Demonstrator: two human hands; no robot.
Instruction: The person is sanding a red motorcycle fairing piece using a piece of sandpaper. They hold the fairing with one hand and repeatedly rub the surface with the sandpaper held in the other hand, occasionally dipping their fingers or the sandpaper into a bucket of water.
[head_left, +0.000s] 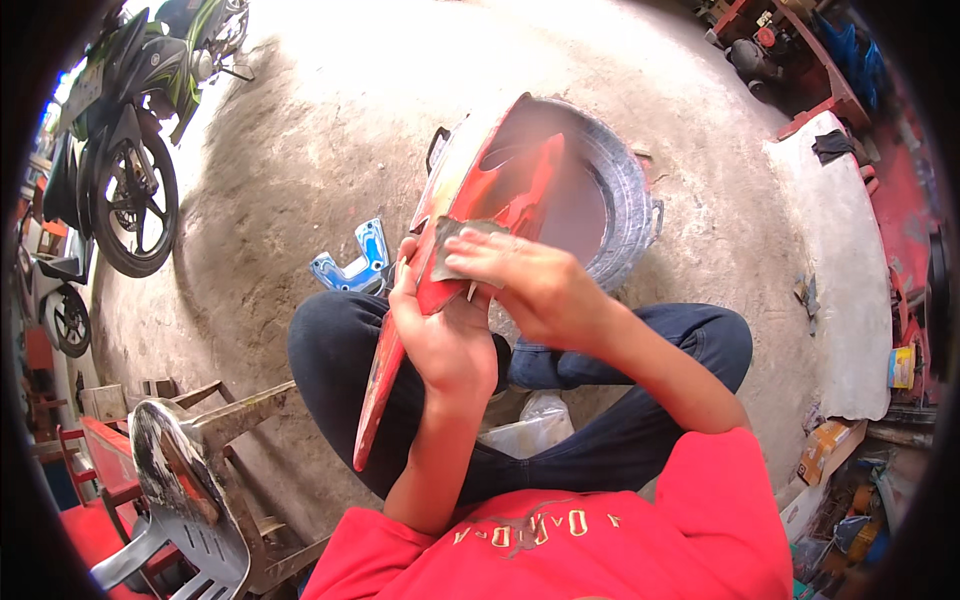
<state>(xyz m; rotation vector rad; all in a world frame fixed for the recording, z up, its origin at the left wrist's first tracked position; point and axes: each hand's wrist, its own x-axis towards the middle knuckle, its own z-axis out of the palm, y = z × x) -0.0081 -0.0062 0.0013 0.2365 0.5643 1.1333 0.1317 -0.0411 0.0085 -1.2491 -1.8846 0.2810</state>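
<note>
A long red body panel [378, 408], which looks like a motorcycle fairing, slants from beside my left thigh up over a round tub [632, 205] of cloudy water. Its paint looks worn and patchy. My left hand [448, 340] supports the panel from below and at its edge, fingers wrapped round it. Pressed flat on the panel's upper face is a grey sheet of sandpaper [444, 262], with my right hand [535, 285] gripping it under the fingers. Left of the tub, a blue and white plastic part [362, 258] lies on the floor.
Motorcycles [135, 180] stand at the far left. Near my left side are a worn wooden frame [235, 430] and a grey plastic chair [205, 550]. Along the right runs a pale slab [840, 300], with a cardboard box [830, 448] and clutter beside it. Concrete floor [290, 150] surrounds the tub.
</note>
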